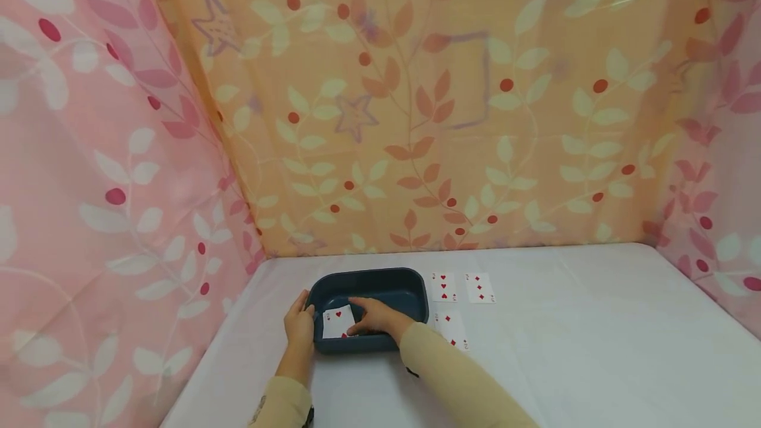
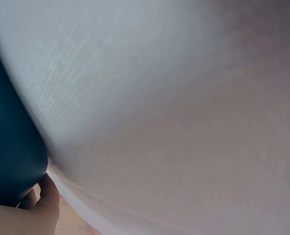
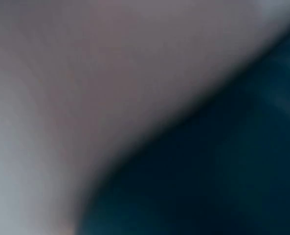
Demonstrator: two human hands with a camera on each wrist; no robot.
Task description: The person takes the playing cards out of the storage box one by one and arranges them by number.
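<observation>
A dark blue tray (image 1: 368, 345) stands on the white table. My left hand (image 1: 300, 325) holds its left wall, and the left wrist view shows fingers (image 2: 46, 198) bent at the edge of the tray (image 2: 10, 132). Inside, at the left end, lie white playing cards (image 1: 336, 323), a red heart card on top. My right hand (image 1: 377, 319) reaches into the tray from the right, thumb and forefinger spread apart at the cards' right edge; its other fingers are hidden. In the right wrist view only the blurred tray (image 3: 208, 171) shows, no hand.
To the right of the tray, a hearts card (image 1: 443, 287) and a diamonds card (image 1: 479, 288) lie face up on the white table (image 1: 571, 335). Nearer, another diamonds card (image 1: 453, 331) is partly covered by the right arm. Patterned cloth (image 1: 410, 216) hangs behind and at both sides.
</observation>
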